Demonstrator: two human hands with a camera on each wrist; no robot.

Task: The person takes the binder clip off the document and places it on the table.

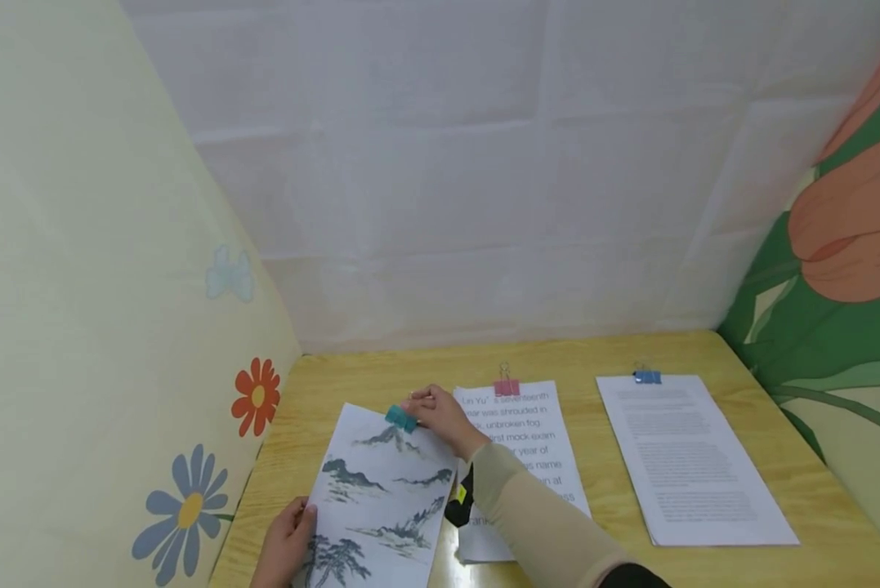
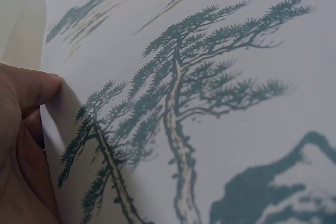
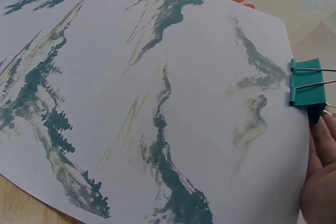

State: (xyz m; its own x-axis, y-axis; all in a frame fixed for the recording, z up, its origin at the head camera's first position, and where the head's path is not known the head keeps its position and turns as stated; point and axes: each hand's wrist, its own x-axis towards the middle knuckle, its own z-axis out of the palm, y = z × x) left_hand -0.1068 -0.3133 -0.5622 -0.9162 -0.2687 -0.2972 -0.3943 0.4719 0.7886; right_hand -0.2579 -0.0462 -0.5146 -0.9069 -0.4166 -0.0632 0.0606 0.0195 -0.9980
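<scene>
A sheet of paper [image 1: 381, 498] printed with ink-style mountains and pine trees is held tilted at the front left. My left hand [image 1: 287, 541] pinches its left edge; the thumb [image 2: 44, 88] lies on the front and the other fingers are mostly hidden behind. At the top edge sits a teal binder clip [image 3: 308, 83], its wire handles pointing away from the paper. My right hand [image 1: 443, 418] grips this clip from its right side. In the right wrist view some right-hand fingers [image 3: 323, 142] show beside the clip, close to the paper's edge.
Right of the painted sheet, large-print pages [image 1: 550, 457] with a pink binder clip [image 1: 507, 387] lie partly under my right forearm. Farther right, a stack of text pages [image 1: 693, 465] carries a blue binder clip [image 1: 647, 376]. The wooden table [image 1: 403, 367] meets fabric walls.
</scene>
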